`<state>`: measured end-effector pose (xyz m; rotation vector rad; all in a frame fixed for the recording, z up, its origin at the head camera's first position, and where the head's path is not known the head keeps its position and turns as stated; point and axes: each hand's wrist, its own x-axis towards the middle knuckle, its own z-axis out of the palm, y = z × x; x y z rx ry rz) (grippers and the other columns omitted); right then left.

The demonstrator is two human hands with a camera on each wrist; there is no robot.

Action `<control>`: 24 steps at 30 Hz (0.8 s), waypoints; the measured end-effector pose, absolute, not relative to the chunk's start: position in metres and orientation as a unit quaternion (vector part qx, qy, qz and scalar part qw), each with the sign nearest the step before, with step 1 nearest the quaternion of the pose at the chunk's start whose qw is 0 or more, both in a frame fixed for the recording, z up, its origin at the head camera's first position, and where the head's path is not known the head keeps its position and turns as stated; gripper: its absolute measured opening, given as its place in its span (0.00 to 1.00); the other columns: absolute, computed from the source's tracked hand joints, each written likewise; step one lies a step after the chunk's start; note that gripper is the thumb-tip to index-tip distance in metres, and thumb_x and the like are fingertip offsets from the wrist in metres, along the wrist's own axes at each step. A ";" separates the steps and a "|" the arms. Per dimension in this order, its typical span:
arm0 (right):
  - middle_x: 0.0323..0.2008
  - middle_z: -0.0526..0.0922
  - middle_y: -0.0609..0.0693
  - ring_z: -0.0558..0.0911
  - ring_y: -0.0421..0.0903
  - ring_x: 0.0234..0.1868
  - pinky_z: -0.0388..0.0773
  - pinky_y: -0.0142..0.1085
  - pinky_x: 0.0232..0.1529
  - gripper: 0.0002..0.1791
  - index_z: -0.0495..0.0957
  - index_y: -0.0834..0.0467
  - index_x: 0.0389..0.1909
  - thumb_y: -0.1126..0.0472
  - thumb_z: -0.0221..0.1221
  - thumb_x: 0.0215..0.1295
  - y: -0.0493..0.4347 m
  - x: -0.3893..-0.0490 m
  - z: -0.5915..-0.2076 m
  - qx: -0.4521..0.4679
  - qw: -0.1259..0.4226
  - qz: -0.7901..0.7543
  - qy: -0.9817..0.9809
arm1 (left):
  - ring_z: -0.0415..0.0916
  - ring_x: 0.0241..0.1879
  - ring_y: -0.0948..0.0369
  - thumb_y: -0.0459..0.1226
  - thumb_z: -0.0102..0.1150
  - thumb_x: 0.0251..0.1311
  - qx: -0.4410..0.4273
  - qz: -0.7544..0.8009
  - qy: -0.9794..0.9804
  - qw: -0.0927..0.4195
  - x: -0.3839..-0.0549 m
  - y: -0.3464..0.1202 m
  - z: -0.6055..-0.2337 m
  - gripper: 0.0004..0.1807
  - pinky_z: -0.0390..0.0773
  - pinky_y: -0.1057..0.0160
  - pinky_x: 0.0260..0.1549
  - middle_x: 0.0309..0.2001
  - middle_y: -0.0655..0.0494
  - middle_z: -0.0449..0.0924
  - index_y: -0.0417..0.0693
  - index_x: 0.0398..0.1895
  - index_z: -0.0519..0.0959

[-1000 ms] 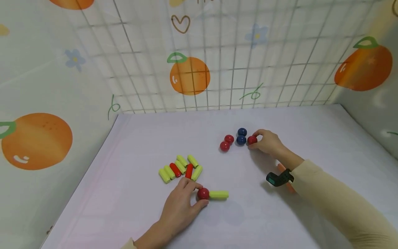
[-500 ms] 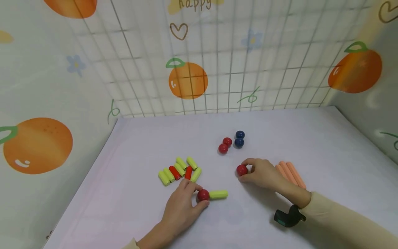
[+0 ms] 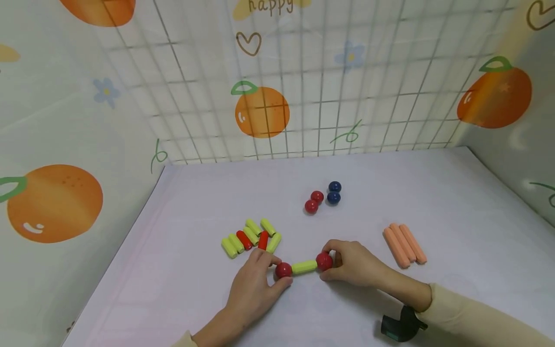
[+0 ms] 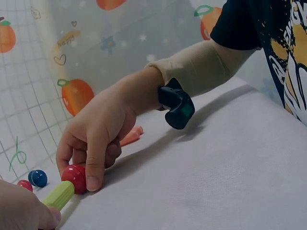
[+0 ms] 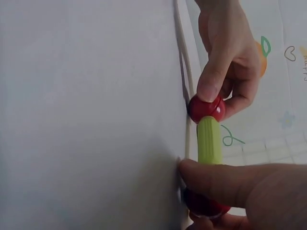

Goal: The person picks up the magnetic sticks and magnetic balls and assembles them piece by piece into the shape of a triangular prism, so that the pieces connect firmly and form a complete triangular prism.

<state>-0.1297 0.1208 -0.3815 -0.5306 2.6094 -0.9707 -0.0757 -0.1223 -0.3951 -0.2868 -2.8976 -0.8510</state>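
My left hand [image 3: 256, 286] pinches a shiny red ball [image 3: 284, 270] between thumb and fingers on the table. From that ball a short yellow-green ribbed rod [image 3: 304, 267] runs to the right. At its other end is a second red ball [image 3: 324, 261], gripped by my right hand [image 3: 355, 263]. In the left wrist view this red ball [image 4: 74, 178] meets the end of the rod [image 4: 59, 195]. The right wrist view shows the left hand's ball [image 5: 207, 108] against the rod; my right thumb [image 5: 216, 181] hides part of the other end.
Short yellow-green rods [image 3: 230, 247] and two red rods [image 3: 244, 240] lie just beyond my left hand. Further back are two loose red balls [image 3: 311, 206] and two dark blue balls [image 3: 334, 198]. Several longer orange rods [image 3: 396, 248] lie at the right. A printed curtain [image 3: 262, 113] hangs behind.
My right hand has carried a red ball from beside the blue balls, towards me and left, to the rod's free end. My left hand has kept its hold on the other ball.
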 end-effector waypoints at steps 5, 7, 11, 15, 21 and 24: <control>0.22 0.76 0.43 0.73 0.40 0.26 0.67 0.30 0.26 0.22 0.78 0.54 0.45 0.54 0.74 0.50 0.120 -0.127 -0.382 -0.189 0.150 -0.335 0.911 | 0.67 0.34 0.66 0.49 0.73 0.51 -0.093 -0.286 -0.952 0.050 -0.075 -0.123 -0.396 0.20 0.71 0.71 0.31 0.41 0.58 0.73 0.54 0.44 0.78; 0.22 0.76 0.43 0.73 0.40 0.26 0.67 0.30 0.26 0.22 0.78 0.54 0.45 0.54 0.74 0.50 0.120 -0.127 -0.382 -0.189 0.149 -0.333 0.912 | 0.67 0.35 0.66 0.49 0.73 0.51 -0.095 -0.287 -0.952 0.048 -0.075 -0.123 -0.396 0.20 0.71 0.71 0.32 0.41 0.58 0.73 0.54 0.44 0.78; 0.22 0.76 0.43 0.73 0.40 0.26 0.67 0.31 0.27 0.22 0.78 0.53 0.45 0.54 0.74 0.50 0.121 -0.127 -0.381 -0.184 0.151 -0.328 0.914 | 0.70 0.38 0.65 0.49 0.73 0.51 -0.102 -0.289 -0.951 0.043 -0.074 -0.124 -0.395 0.21 0.75 0.69 0.36 0.43 0.59 0.74 0.55 0.46 0.78; 0.22 0.76 0.44 0.73 0.41 0.25 0.67 0.31 0.26 0.22 0.79 0.52 0.45 0.53 0.74 0.50 0.123 -0.126 -0.380 -0.173 0.156 -0.326 0.916 | 0.74 0.42 0.64 0.49 0.73 0.51 -0.108 -0.292 -0.950 0.031 -0.074 -0.125 -0.395 0.22 0.78 0.66 0.40 0.45 0.59 0.74 0.55 0.48 0.79; 0.22 0.75 0.44 0.72 0.41 0.25 0.65 0.30 0.26 0.22 0.79 0.51 0.45 0.53 0.74 0.49 0.126 -0.124 -0.380 -0.172 0.160 -0.330 0.915 | 0.75 0.44 0.64 0.50 0.72 0.52 -0.082 -0.288 -0.954 0.026 -0.073 -0.134 -0.392 0.28 0.78 0.66 0.39 0.46 0.60 0.74 0.56 0.55 0.76; 0.21 0.74 0.44 0.72 0.41 0.25 0.65 0.30 0.25 0.22 0.79 0.52 0.45 0.52 0.74 0.50 0.126 -0.123 -0.381 -0.177 0.159 -0.331 0.913 | 0.75 0.44 0.63 0.48 0.73 0.51 -0.046 -0.278 -0.959 0.040 -0.074 -0.146 -0.389 0.29 0.77 0.64 0.38 0.46 0.58 0.74 0.54 0.56 0.75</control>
